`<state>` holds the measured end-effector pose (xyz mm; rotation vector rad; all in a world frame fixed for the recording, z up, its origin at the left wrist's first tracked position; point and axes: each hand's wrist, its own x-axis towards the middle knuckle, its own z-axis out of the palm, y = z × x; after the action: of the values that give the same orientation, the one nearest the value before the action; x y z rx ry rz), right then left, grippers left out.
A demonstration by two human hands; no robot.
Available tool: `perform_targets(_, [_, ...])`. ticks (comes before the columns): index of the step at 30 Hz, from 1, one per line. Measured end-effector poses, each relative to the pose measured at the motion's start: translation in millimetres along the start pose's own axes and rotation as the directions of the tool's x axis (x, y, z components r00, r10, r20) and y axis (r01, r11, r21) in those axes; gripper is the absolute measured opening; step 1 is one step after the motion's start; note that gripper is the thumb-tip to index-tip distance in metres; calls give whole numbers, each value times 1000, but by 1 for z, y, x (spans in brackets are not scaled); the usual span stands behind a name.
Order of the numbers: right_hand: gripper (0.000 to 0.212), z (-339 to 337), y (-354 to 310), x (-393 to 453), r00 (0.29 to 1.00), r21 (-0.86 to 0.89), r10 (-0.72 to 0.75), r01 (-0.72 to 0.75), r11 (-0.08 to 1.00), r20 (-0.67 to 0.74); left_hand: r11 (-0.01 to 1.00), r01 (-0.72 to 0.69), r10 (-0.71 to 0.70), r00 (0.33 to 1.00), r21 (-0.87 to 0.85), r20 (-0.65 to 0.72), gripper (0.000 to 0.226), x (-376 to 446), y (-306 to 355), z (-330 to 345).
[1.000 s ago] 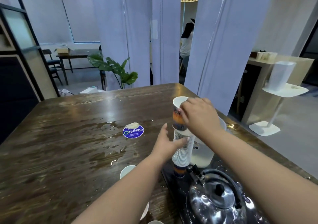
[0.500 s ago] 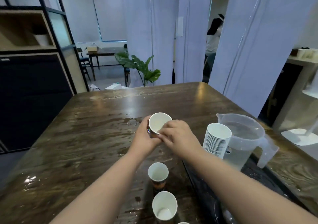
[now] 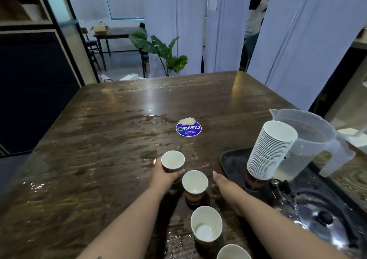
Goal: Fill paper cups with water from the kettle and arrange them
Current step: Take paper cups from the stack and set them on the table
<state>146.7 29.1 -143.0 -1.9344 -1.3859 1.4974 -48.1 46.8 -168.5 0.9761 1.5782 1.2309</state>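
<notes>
- While my left hand (image 3: 162, 174) grips a small white paper cup (image 3: 172, 161), my right hand (image 3: 223, 187) hovers with fingers straight, holding nothing.
- I see three more cups (image 3: 195, 184) lined up nearer me on the wet dark wooden table (image 3: 99, 139).
- Steel kettle (image 3: 321, 217), cup stack (image 3: 268, 151) and clear plastic jug (image 3: 309, 141) occupy the black tray (image 3: 228, 159), right.
- White curtains (image 3: 297, 30) and a leafy plant (image 3: 158, 48) stand beyond.

A single wide-angle view looks from the person's head, forward and steeply down over the dark brown wet wooden table (image 3: 103, 139). Both forearms enter from the bottom edge, so the near part of the table lies close under the lens. The round blue sticker (image 3: 188, 130) sits near the middle of the picture; beyond it the table's far edge, then white curtains and a green leafy plant (image 3: 158, 50), fill the upper part. Straight lines bow toward the picture's edges.
</notes>
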Motion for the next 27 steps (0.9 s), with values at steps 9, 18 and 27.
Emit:
perform_targets(9, [56, 25, 8, -3, 991, 153, 117, -125, 980, 59, 995, 57, -71, 979, 79, 192, 70, -3, -14, -2])
perform_targets(18, [46, 9, 23, -24, 987, 238, 135, -152, 959, 90, 926, 378, -373, 916, -4, 148, 68, -28, -19, -22])
perform_targets(27, [53, -17, 62, -62, 984, 154, 170, -160, 975, -56, 799, 521, -597, 744, 300, 298, 40, -104, -26, -20])
